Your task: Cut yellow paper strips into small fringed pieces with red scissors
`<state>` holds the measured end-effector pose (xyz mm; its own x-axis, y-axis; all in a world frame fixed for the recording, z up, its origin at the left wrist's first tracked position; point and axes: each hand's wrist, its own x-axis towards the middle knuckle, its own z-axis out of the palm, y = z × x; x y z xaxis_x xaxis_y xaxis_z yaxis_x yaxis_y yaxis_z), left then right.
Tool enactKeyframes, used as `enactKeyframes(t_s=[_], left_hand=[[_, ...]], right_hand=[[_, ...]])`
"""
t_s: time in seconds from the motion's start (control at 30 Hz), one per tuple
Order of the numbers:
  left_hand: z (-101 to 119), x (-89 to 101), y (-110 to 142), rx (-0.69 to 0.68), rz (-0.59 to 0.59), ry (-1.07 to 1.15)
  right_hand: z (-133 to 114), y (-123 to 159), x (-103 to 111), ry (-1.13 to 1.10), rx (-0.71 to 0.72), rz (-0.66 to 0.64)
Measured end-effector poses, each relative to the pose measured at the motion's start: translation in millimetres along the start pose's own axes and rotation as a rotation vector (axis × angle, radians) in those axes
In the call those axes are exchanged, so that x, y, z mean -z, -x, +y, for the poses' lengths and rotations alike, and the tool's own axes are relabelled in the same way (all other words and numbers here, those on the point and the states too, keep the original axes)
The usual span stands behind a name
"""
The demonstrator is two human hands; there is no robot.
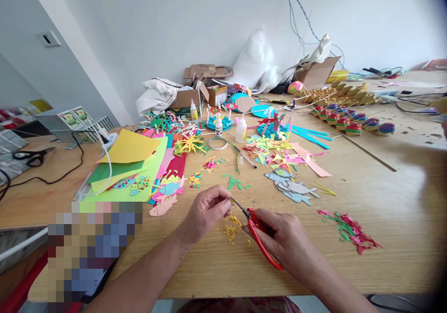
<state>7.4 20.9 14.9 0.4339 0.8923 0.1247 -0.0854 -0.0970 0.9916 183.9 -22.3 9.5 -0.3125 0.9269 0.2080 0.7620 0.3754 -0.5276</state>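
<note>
My right hand [284, 241] is wrapped round the handles of red-handled scissors [264, 248]. Their dark blades point up and left, the tips reaching the fingertips of my left hand [213, 206]. That hand is closed in a pinch; whatever sits between its thumb and finger is too small or hidden to make out. Below the blades lie small yellow-orange paper scraps [232, 229] on the table [195, 266]. Green paper bits [233, 182] are just beyond my left hand. Grey and blue paper fish [291, 185] lie past the scissors, and pink and green shreds [352, 231] to the right.
Coloured paper sheets [129, 150] and more paper fish [167, 192] are at the left. Glue bottles [240, 129], a tape ring [217, 143] and paper strips [275, 150] stand or lie farther back. Painted egg-carton pieces [352, 119] sit back right; a pixelated patch covers the lower left.
</note>
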Motion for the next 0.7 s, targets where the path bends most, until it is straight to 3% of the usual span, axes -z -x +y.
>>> enactKeyframes(t_s=[0.7], left_hand=[[-1.6,0.5,-1.3,0.000,0.024,-0.006]], right_hand=[[5.3,4.3,-0.9,0.016,-0.023,-0.025]])
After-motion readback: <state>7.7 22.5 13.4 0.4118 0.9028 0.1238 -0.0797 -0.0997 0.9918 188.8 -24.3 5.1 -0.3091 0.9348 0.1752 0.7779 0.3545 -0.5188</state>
